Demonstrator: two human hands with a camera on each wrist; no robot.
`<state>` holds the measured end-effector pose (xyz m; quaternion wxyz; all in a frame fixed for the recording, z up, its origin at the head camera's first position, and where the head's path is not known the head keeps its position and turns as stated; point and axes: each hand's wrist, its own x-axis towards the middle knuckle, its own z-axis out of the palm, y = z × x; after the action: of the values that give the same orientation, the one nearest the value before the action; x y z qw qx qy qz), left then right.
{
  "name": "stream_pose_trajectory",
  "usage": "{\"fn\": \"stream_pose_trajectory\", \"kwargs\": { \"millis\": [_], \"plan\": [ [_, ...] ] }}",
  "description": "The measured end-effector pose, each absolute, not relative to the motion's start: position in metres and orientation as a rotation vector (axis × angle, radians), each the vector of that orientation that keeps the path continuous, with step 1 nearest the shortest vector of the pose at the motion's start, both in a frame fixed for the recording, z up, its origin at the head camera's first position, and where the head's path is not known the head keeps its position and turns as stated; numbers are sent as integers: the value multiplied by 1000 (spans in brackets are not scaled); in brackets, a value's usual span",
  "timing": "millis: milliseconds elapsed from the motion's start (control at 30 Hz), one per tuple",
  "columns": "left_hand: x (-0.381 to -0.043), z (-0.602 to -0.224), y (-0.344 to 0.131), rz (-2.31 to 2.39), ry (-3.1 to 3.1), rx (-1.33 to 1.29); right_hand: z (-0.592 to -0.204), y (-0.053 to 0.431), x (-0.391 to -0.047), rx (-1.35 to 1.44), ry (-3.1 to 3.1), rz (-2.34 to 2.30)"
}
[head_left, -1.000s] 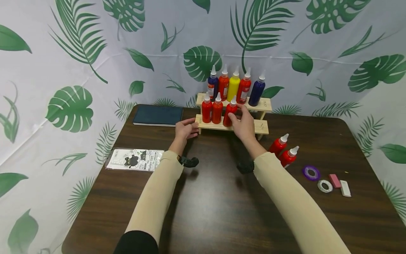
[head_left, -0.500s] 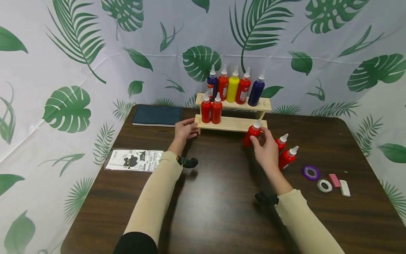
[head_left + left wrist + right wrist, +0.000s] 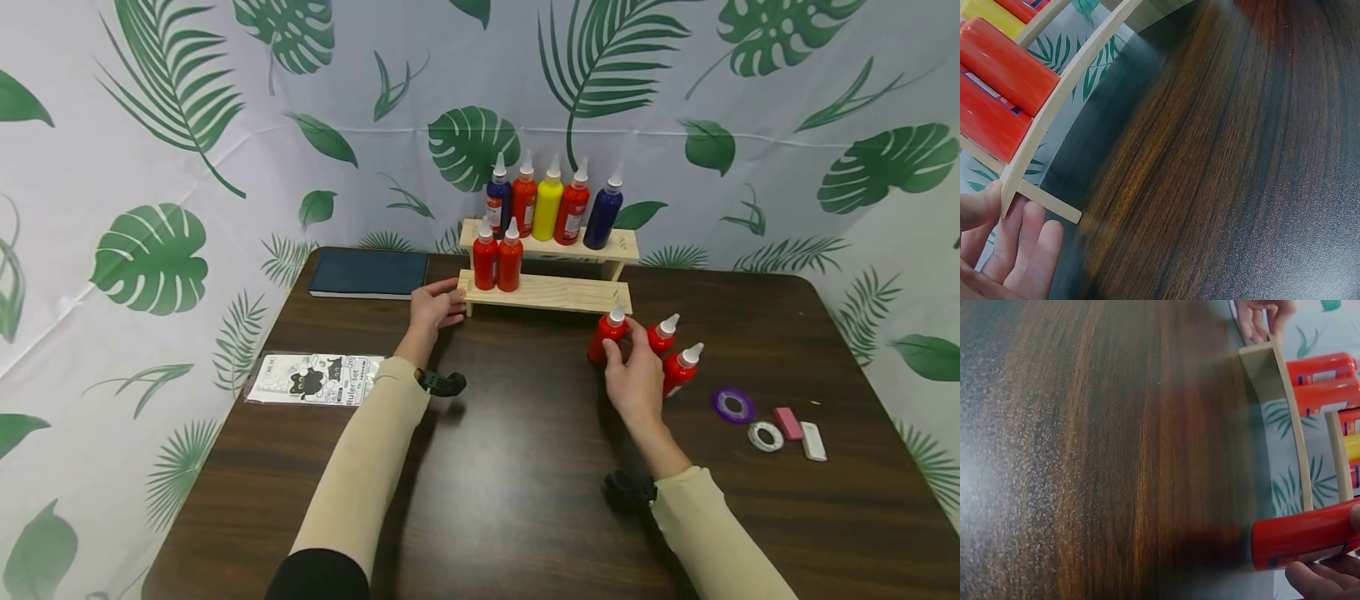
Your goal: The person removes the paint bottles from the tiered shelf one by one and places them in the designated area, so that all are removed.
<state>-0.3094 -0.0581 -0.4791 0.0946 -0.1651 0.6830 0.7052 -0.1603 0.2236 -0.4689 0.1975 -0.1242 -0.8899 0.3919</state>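
Note:
A red squeeze bottle (image 3: 607,333) with a white pointed cap is in my right hand (image 3: 633,379), thumb on one side and fingers on the other. It is just off the right front of a two-tier wooden rack (image 3: 566,293). My left hand (image 3: 432,310) pinches the left end of the rack's lower board, thumb above and fingers (image 3: 1041,256) beneath. Two red bottles (image 3: 497,265) stand at the left of that lower board. Along the upper board is a row of blue, red and yellow bottles (image 3: 548,212). Right of my right hand, two more red bottles (image 3: 678,375) stand on the table.
A dark blue book (image 3: 367,272) lies left of the rack, with a packaged ruler set (image 3: 311,379) in front of it. On the right lie a purple tape roll (image 3: 718,407), a white roll (image 3: 753,442), a pink eraser (image 3: 787,423) and a white eraser (image 3: 813,442).
My right hand has taken the red bottle off the lower board and brought it right and towards me, beside the two on the table. The left hand has stayed on the rack.

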Motion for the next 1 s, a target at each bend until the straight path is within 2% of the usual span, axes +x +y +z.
{"fn": "stream_pose_trajectory", "kwargs": {
  "millis": [600,867,1000],
  "plan": [
    [-310,-480,-58,2096,2020,-481,-465,224,-160,-374,-2542,1057],
    [-309,-480,-57,2098,2025,-482,-412,208,-149,-139,-2379,992],
    [-309,-480,-57,2095,2029,-494,-390,190,-161,21,-2368,1027]
  ]
}}
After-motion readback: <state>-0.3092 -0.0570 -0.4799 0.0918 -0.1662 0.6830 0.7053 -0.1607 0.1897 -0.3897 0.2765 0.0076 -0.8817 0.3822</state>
